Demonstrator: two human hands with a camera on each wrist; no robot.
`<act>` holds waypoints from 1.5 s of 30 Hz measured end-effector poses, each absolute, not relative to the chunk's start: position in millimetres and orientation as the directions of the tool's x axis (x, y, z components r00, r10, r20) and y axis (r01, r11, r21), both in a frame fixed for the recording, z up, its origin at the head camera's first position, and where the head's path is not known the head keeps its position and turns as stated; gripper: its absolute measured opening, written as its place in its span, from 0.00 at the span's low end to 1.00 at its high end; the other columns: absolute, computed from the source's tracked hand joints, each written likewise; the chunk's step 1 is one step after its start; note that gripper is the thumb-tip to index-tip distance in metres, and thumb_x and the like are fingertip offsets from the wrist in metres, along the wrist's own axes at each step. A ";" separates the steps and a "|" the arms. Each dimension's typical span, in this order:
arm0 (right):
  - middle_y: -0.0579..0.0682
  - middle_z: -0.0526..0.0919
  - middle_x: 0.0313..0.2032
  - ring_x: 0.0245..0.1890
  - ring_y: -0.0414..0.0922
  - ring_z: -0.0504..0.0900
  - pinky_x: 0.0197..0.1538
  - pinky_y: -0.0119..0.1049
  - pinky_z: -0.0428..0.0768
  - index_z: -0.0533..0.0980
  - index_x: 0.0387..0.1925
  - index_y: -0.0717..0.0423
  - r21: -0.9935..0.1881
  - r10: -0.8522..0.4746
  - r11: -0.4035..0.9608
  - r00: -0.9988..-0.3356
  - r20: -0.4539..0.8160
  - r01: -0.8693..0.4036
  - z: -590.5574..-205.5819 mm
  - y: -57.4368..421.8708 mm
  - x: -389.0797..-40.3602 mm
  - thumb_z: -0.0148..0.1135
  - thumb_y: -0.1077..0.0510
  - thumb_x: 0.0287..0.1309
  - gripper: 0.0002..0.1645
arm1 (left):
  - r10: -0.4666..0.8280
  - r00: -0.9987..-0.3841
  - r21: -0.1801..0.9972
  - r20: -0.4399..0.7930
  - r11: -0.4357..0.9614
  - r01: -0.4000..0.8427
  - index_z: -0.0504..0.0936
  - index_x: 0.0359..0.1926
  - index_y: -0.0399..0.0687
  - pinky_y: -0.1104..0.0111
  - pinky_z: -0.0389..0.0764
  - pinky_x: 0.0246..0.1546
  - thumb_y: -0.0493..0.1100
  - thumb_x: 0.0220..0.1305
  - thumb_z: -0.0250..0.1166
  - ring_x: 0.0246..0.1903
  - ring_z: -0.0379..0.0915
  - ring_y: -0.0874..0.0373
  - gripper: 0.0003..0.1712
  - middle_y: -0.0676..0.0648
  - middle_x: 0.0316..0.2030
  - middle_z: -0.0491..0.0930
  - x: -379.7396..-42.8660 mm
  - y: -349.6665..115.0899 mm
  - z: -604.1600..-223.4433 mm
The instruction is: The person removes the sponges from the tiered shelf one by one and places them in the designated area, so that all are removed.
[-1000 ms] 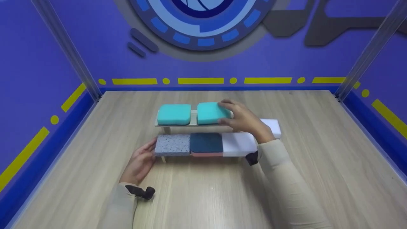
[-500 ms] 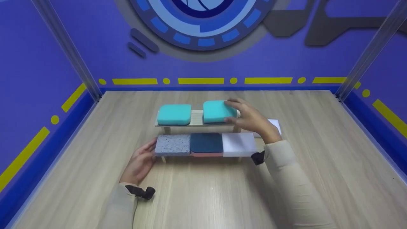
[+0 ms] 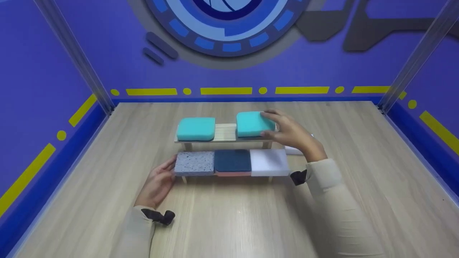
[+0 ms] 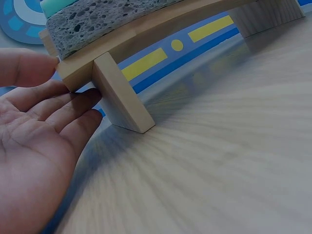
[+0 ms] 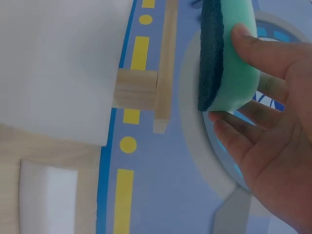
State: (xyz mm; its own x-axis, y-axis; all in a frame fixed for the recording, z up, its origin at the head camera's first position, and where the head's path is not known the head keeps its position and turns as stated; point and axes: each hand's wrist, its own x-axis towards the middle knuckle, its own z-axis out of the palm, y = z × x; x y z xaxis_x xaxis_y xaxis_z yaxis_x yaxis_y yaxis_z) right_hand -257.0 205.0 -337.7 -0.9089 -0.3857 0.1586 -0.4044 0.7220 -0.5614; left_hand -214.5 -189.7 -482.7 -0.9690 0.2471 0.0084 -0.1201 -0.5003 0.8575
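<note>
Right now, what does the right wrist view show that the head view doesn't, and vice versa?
Right wrist view only: the dark underside of the held turquoise sponge.
Head view only: the left hand, the speckled gray sponge and the navy-and-coral sponge.
Both: the right hand gripping the turquoise sponge, and the back wooden shelf.

A turquoise sponge with rounded corners, its dark scouring layer facing down, is held by the right hand just above the right end of the rear wooden rack. The left hand touches the left end of the front wooden rack.
</note>
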 end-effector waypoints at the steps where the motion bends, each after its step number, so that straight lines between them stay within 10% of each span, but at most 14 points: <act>1: 0.58 0.61 0.70 0.69 0.58 0.61 0.70 0.56 0.63 0.63 0.69 0.57 -0.561 -0.384 0.723 -0.909 0.160 -0.404 -337.6 206.8 -256.8 0.64 0.55 0.59 0.38 | 0.249 -0.968 0.857 0.010 -0.501 -0.120 0.42 0.71 0.25 0.74 0.72 0.60 0.18 0.55 0.37 0.56 0.73 0.64 0.40 0.29 0.73 0.41 -214.6 -189.5 -482.7; 45: 0.62 0.58 0.70 0.69 0.62 0.59 0.67 0.59 0.66 0.60 0.69 0.64 -0.610 -0.295 0.710 -0.935 0.198 -0.353 -350.7 282.5 -247.0 0.62 0.61 0.60 0.38 | 0.252 -0.967 0.861 0.043 -0.501 -0.092 0.42 0.71 0.23 0.74 0.73 0.59 0.19 0.55 0.39 0.56 0.72 0.64 0.40 0.27 0.73 0.40 -215.7 -189.7 -484.9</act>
State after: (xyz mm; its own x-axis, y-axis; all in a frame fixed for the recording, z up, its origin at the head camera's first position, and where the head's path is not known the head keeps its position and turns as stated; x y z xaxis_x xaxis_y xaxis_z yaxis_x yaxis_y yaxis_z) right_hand -247.0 282.5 -350.7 -0.9349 -0.2948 0.1977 -0.3527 0.7096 -0.6100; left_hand -215.7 -189.7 -484.9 -0.9668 0.2519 0.0434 -0.0918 -0.5006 0.8608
